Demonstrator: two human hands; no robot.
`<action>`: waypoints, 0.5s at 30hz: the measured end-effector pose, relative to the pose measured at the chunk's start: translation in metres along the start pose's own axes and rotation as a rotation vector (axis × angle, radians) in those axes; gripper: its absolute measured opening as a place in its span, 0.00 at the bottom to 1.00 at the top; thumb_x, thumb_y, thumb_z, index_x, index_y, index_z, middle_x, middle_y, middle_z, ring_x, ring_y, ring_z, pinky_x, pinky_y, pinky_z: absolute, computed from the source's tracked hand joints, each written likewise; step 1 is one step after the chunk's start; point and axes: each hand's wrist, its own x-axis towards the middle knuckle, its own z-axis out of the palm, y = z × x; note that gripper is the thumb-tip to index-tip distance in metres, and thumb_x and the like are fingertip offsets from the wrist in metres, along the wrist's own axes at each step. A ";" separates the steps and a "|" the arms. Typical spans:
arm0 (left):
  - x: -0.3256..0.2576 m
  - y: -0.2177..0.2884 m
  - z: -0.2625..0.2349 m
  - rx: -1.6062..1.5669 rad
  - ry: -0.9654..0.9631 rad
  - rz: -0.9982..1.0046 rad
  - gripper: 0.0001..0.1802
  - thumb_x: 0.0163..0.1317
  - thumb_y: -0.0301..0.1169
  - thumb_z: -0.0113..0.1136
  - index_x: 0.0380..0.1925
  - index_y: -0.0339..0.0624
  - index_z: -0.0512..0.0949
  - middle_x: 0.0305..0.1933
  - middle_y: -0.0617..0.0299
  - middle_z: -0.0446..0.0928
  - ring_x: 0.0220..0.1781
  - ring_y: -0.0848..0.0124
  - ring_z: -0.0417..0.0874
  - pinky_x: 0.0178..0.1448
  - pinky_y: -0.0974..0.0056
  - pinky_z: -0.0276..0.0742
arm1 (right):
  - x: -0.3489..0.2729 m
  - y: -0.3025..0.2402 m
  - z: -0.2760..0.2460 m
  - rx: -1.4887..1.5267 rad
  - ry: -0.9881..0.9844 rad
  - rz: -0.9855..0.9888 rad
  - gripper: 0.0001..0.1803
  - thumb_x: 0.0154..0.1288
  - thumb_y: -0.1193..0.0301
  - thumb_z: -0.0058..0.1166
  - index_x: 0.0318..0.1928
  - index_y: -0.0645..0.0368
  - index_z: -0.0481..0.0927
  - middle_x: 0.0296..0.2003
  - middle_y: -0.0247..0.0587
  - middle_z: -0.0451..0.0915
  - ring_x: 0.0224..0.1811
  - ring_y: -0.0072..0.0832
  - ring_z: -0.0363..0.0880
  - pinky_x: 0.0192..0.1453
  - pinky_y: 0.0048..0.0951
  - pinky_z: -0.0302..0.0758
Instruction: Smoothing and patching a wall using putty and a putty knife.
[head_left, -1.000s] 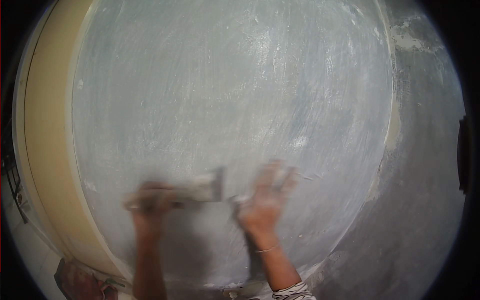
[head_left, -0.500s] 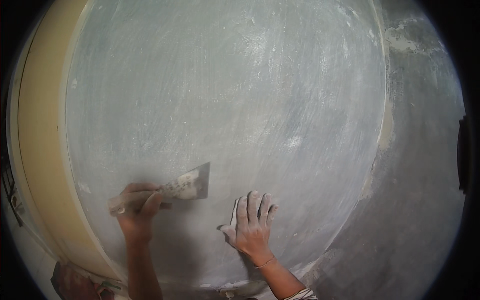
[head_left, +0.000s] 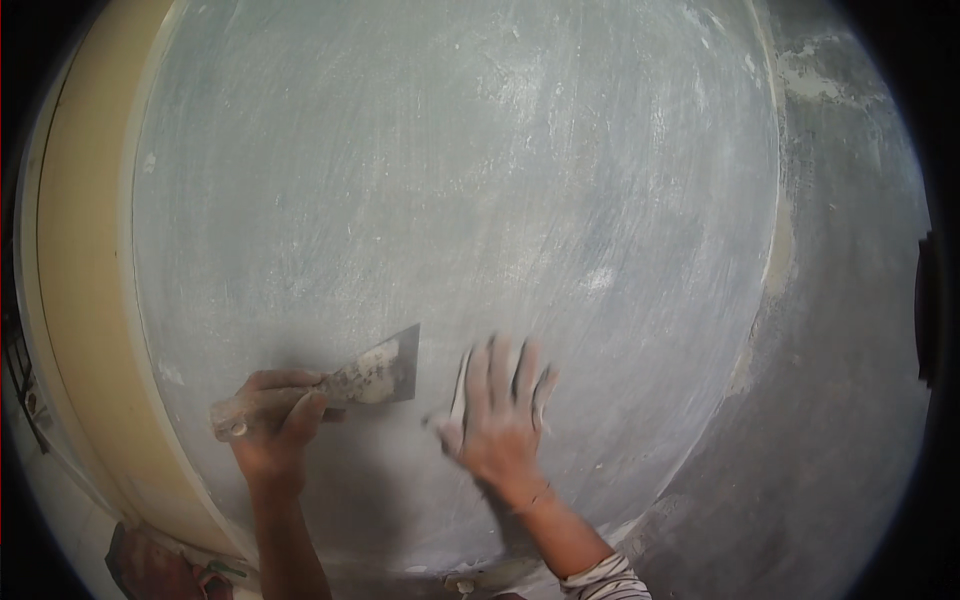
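My left hand (head_left: 275,420) is closed round the handle of a putty knife (head_left: 370,375). The knife's wide metal blade, smeared with pale filler, points right and stands in front of the grey plastered wall (head_left: 450,220). To the right of the blade, my right hand (head_left: 495,410) is spread with its fingers pointing up and its palm toward the wall. Whitish dust coats its fingers, which are a little smeared by motion. Nothing shows in this hand. Whether its palm touches the wall I cannot tell.
A yellow-beige upright frame (head_left: 85,250) borders the wall on the left. On the right, past a rough corner line, lies a darker grey wall (head_left: 850,300) with pale patches. A dark red item (head_left: 160,570) sits at the lower left.
My right hand has moved up along the wall, fingers still spread. My left hand and the putty knife have hardly moved.
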 end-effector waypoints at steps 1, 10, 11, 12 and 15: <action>0.002 -0.004 -0.002 0.006 0.019 0.017 0.14 0.51 0.28 0.64 0.35 0.32 0.74 0.35 0.51 0.78 0.33 0.64 0.82 0.31 0.61 0.85 | 0.036 0.007 -0.003 0.031 0.061 0.050 0.47 0.63 0.38 0.37 0.65 0.71 0.58 0.68 0.63 0.51 0.71 0.65 0.40 0.69 0.66 0.32; 0.004 -0.004 -0.022 0.005 0.042 -0.006 0.17 0.52 0.30 0.65 0.37 0.32 0.72 0.34 0.51 0.77 0.33 0.63 0.82 0.30 0.61 0.84 | -0.036 -0.022 0.014 0.007 -0.020 -0.025 0.48 0.64 0.37 0.32 0.66 0.70 0.57 0.68 0.60 0.52 0.72 0.63 0.39 0.69 0.66 0.32; 0.003 -0.004 -0.022 0.006 0.038 -0.010 0.17 0.52 0.30 0.65 0.37 0.32 0.72 0.34 0.51 0.77 0.33 0.63 0.82 0.30 0.61 0.84 | -0.026 -0.020 0.008 -0.038 0.003 -0.035 0.48 0.64 0.37 0.32 0.66 0.69 0.57 0.69 0.60 0.51 0.72 0.63 0.39 0.69 0.66 0.32; 0.004 -0.006 -0.020 -0.018 0.047 0.006 0.17 0.52 0.30 0.65 0.37 0.32 0.72 0.34 0.51 0.77 0.33 0.63 0.82 0.30 0.61 0.84 | -0.002 -0.016 0.003 -0.039 0.008 -0.039 0.48 0.64 0.37 0.32 0.66 0.69 0.57 0.69 0.60 0.51 0.72 0.63 0.39 0.69 0.66 0.32; 0.005 -0.015 -0.027 -0.039 0.069 0.014 0.17 0.52 0.31 0.65 0.37 0.32 0.72 0.34 0.51 0.77 0.32 0.63 0.82 0.30 0.61 0.84 | 0.059 -0.017 -0.006 0.023 0.066 0.045 0.48 0.64 0.36 0.31 0.66 0.69 0.58 0.68 0.60 0.53 0.71 0.64 0.42 0.69 0.66 0.32</action>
